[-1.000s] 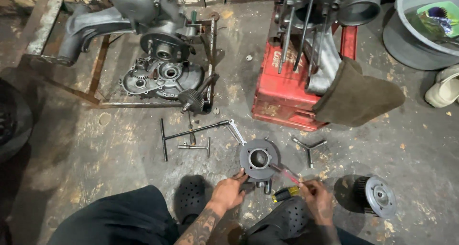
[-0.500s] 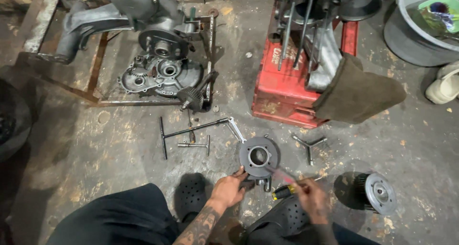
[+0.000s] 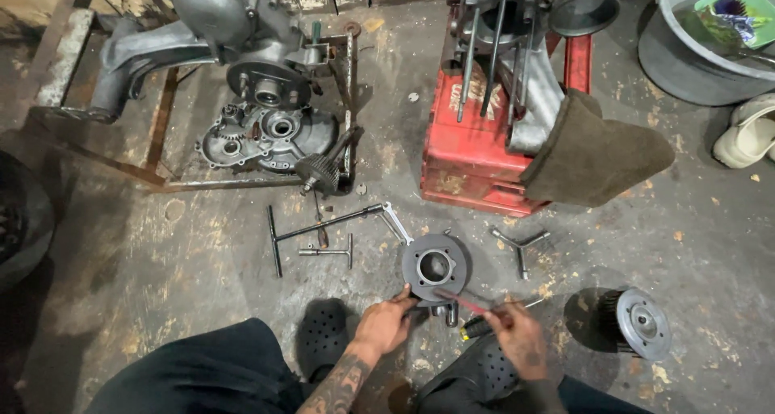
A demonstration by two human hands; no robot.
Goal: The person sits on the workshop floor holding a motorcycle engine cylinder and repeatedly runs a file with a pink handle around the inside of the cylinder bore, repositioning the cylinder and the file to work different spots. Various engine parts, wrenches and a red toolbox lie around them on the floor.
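2 hands are working low in frame, person crouching over a stained concrete floor (image 3: 121, 301). Left hand (image 3: 386, 323) is gripping the lower edge of a round grey finned cylinder (image 3: 434, 266), which is sitting on the floor w/ bore facing up, just in front of the black clogs (image 3: 323, 333). Right hand (image 3: 517, 337) is closed around a screwdriver (image 3: 472, 315) w/ red shaft and black-yellow handle, tip reaching toward the cylinder's near side; exact contact pt is too small to tell.

Progress, as a judgement: strip-down is looking well along. Cylinder is already off and lying apart from the engine case (image 3: 266, 131) on its metal frame; a fan-type flywheel (image 3: 638, 323) is lying well apart to the right. What's remaining seems to be the small work at the cylinder's base; no reassembly is showing.

Tools lying near: 1 long T-handle wrench (image 3: 323, 224), 1 small T-wrench (image 3: 331, 251), 1 Y-wrench (image 3: 518, 243). Red crate (image 3: 468, 155) is sitting behind
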